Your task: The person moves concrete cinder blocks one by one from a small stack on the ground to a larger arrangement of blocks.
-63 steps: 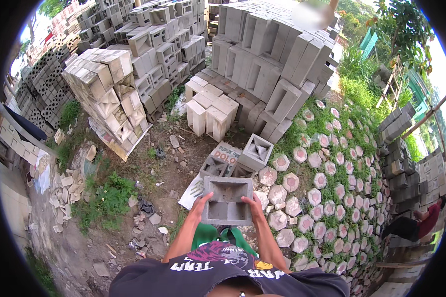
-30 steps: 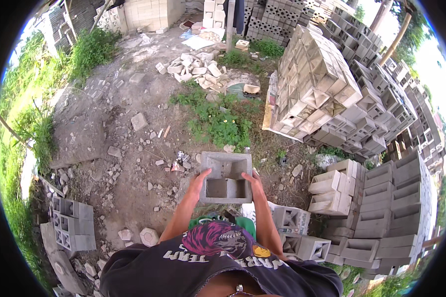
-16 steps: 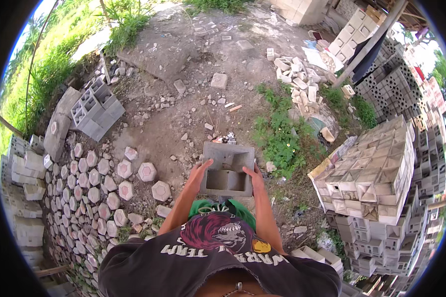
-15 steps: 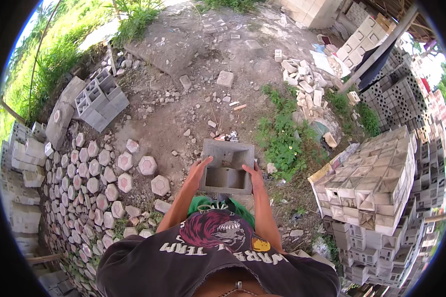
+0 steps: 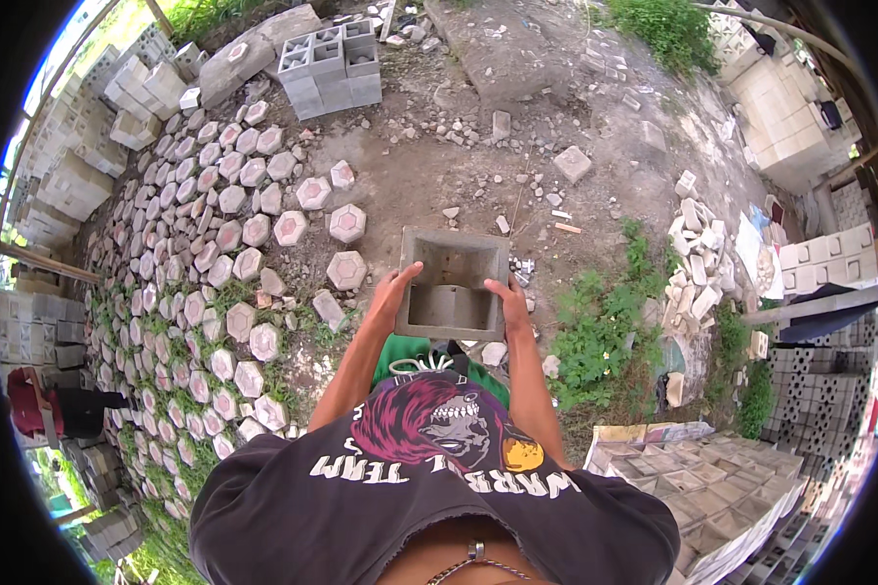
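A grey concrete hollow block (image 5: 452,306) is held out in front of my waist, its two open cells facing up toward me. My left hand (image 5: 393,294) grips its left side, thumb over the rim. On the opposite side my right hand (image 5: 509,299) is closed the same way, with its thumb bent over the edge. The fingers of both hands are partly hidden by the block. Farther off, up and to the left, similar grey hollow blocks stand in a small stack (image 5: 334,90).
Hexagonal pavers (image 5: 249,264) cover the ground at left. Block piles (image 5: 68,185) line the far left, near a red and dark shape (image 5: 57,403), possibly a person. Weeds (image 5: 600,327), rubble (image 5: 695,255) and a stack of pale blocks (image 5: 698,487) lie to the right.
My view has swung left, so the small grey stack now sits nearer the middle and more pavers show. The hollow block stays in both hands.
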A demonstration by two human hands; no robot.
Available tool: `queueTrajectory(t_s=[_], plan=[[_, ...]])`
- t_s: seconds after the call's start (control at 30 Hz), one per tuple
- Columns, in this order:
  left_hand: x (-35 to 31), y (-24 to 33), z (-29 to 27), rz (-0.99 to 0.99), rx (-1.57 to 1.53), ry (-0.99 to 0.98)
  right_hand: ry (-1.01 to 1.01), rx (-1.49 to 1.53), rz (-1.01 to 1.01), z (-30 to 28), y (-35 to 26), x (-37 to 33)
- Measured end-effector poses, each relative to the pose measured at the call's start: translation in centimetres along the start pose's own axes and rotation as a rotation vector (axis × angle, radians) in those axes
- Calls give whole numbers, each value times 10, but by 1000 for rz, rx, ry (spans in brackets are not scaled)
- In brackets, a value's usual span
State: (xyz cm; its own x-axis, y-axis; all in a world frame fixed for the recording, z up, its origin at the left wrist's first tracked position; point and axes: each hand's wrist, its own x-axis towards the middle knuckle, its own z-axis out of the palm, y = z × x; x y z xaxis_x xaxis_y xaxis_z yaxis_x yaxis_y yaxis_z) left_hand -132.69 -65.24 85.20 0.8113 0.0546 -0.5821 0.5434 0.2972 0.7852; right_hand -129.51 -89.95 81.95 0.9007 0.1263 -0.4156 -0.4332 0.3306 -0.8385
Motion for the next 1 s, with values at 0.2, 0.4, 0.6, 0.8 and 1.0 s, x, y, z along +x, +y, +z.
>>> queueTrajectory(t_s=[0.2,0.4,0.6,0.8,1.0], plan=[[1,-3,-20,42,-82,147,-99,-133,18,30,-12,28],[24,4,-40,56,-139,181,-156,-108,62,54,-14,60],[78,26,-63,7,-173,175,-131,-134,57,82,-12,118],[164,70,-92,29,-146,127,-101,-167,43,109,-3,214],[239,117,-126,73,-8,212,-74,-143,23,156,-12,285]])
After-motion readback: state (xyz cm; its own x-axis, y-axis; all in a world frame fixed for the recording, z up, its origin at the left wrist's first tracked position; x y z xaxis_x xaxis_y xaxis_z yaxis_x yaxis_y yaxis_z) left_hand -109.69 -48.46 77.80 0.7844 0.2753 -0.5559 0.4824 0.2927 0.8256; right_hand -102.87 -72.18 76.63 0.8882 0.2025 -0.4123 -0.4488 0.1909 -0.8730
